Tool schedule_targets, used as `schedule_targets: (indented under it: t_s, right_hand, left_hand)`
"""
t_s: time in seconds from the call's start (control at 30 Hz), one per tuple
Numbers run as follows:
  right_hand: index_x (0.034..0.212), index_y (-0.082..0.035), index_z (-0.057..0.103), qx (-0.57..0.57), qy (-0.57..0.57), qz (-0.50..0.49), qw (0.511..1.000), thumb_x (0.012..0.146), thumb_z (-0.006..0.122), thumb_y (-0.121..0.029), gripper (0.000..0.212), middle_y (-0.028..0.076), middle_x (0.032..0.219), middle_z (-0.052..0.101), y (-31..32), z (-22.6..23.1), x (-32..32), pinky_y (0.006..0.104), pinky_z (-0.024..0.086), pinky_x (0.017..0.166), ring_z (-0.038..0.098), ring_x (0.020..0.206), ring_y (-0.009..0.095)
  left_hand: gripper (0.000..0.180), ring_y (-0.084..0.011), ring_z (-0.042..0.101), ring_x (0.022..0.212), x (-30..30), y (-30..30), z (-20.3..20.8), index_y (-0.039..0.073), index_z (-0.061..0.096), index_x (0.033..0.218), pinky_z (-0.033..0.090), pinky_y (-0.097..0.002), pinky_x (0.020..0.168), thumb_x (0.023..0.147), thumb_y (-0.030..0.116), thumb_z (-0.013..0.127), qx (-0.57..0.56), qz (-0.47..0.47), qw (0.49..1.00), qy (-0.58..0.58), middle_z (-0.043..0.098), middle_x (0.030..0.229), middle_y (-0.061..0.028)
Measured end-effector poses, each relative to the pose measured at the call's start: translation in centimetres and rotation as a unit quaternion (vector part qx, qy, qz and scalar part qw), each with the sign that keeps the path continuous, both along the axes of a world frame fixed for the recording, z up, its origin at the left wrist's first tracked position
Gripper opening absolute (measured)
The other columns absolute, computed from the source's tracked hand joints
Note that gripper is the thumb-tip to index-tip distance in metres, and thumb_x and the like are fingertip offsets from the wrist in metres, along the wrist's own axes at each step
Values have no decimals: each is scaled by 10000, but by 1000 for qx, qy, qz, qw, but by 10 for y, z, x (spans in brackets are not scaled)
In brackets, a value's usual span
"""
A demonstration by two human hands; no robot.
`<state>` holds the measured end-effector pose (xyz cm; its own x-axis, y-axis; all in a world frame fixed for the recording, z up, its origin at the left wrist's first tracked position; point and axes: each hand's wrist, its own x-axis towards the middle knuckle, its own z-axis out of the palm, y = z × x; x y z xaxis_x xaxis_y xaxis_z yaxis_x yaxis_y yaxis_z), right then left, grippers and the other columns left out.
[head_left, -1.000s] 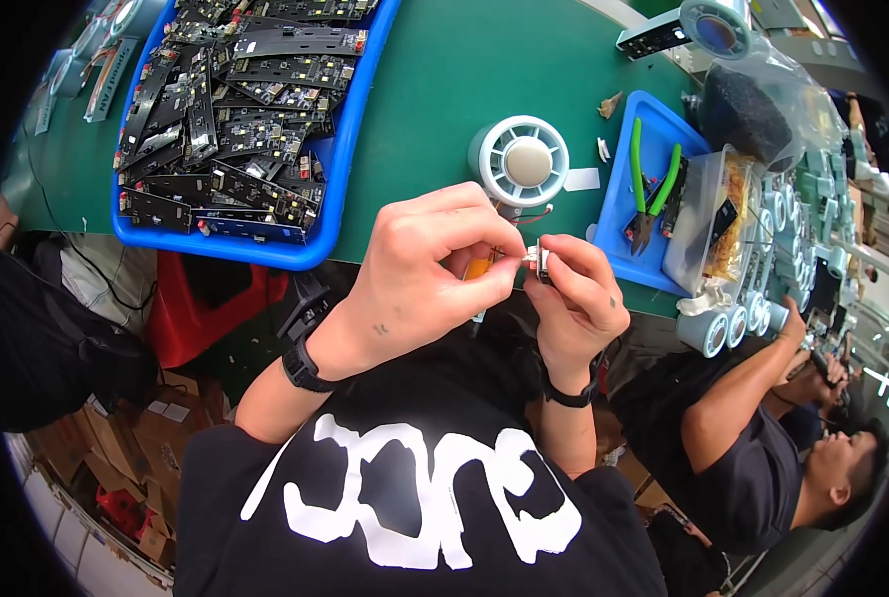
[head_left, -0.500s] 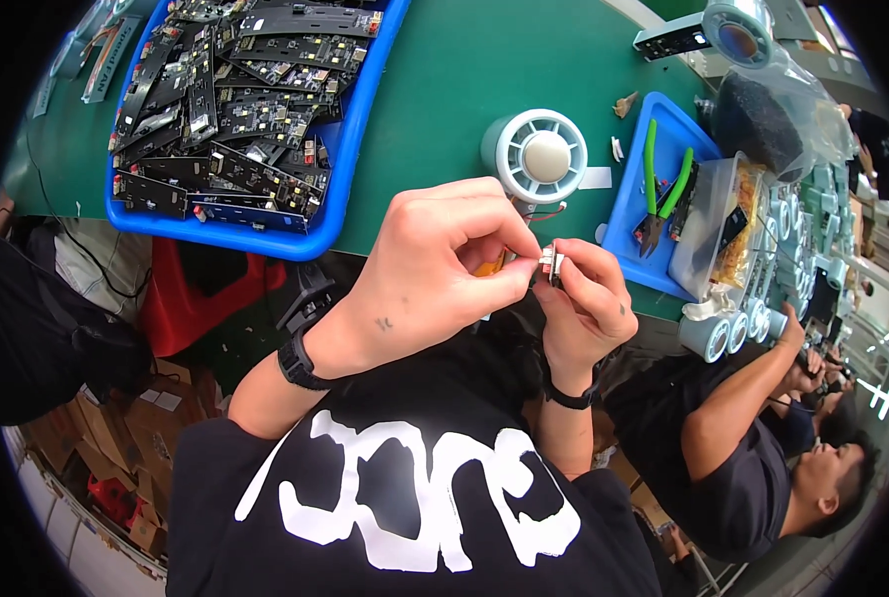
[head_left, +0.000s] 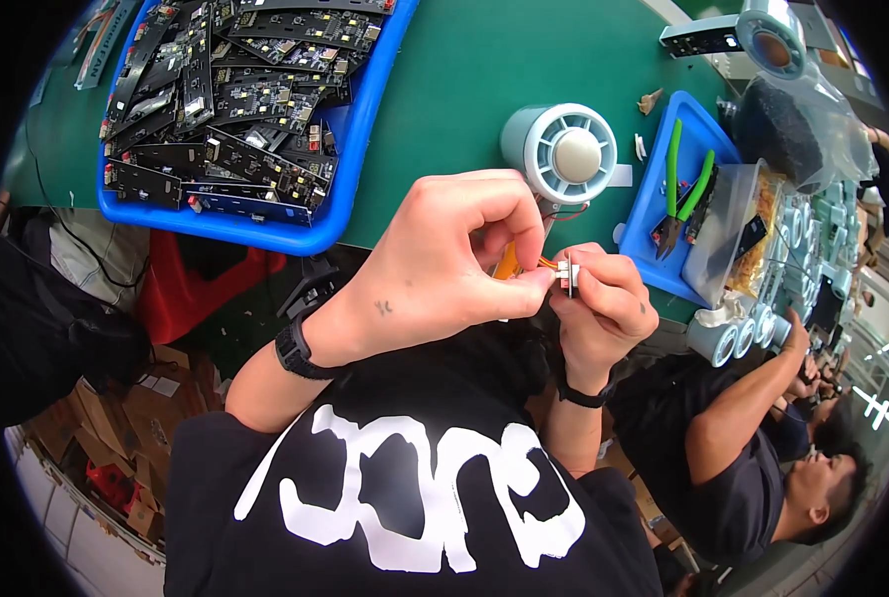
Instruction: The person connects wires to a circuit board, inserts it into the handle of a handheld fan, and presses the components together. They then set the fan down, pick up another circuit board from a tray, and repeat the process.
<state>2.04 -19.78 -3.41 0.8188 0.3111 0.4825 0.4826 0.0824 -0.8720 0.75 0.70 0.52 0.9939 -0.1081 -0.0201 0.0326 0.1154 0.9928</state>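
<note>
Just to the near side of the fan (head_left: pixel 576 157), out over the front edge of the surface (head_left: pixel 444 109), I can see both hands at work. The left hand (head_left: pixel 449 254) has thumb and forefinger drawn nearly together on thin orange wires (head_left: pixel 549 264), right by a white plug (head_left: pixel 562 276). The right hand (head_left: pixel 609 303) is closed in a pinch, holding a small board (head_left: pixel 574 276) on edge against that plug, with hardly any gap between the two sets of fingertips. To the fan's left, a broad stretch of green surface leaves elbow room up to the rim of the blue tub (head_left: pixel 337 224), heaped with black strips (head_left: pixel 250 99). It's tighter to the fan's right: a white card (head_left: pixel 619 176) lies just beside it, then comes a blue tray (head_left: pixel 639 214) with green-handled pliers (head_left: pixel 671 189).
</note>
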Motion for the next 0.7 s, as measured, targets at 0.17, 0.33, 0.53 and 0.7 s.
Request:
schedule_targets:
  t_s: [0.17, 0.33, 0.53, 0.7]
  right_hand:
    - [987, 5, 736, -1, 7, 4, 1000, 603, 832, 143, 419, 200, 1031, 714, 0, 1, 0, 414, 591, 783, 715, 874, 298]
    - [1015, -5, 690, -31, -9, 28, 999, 723, 785, 121, 331, 170, 997, 688, -2, 2, 2, 409, 564, 721, 669, 834, 271]
    - [1011, 2, 702, -25, -11, 27, 999, 686, 799, 130, 362, 182, 1000, 697, -3, 2, 4, 402, 572, 733, 685, 848, 277]
    - [1050, 18, 711, -17, 74, -10, 997, 673, 772, 169, 410, 207, 1061, 700, 1, 7, -4, 360, 587, 787, 712, 904, 271]
  left_hand:
    - [218, -20, 400, 564, 0, 1, -1, 28, 571, 688, 295, -203, 490, 724, -49, 772, 7, -8, 1000, 8, 523, 702, 24]
    - [218, -12, 434, 576, 1, 1, 0, 29, 580, 687, 320, -193, 499, 731, -42, 781, 11, -32, 999, 35, 553, 683, 29]
    - [213, -3, 454, 588, 1, 3, 0, 27, 589, 695, 346, -191, 505, 739, -39, 787, 1, -46, 996, 82, 566, 680, 33]
    - [207, -20, 463, 572, 2, -1, 0, 30, 600, 719, 355, -208, 503, 735, -38, 795, 39, -10, 999, 16, 559, 676, 28]
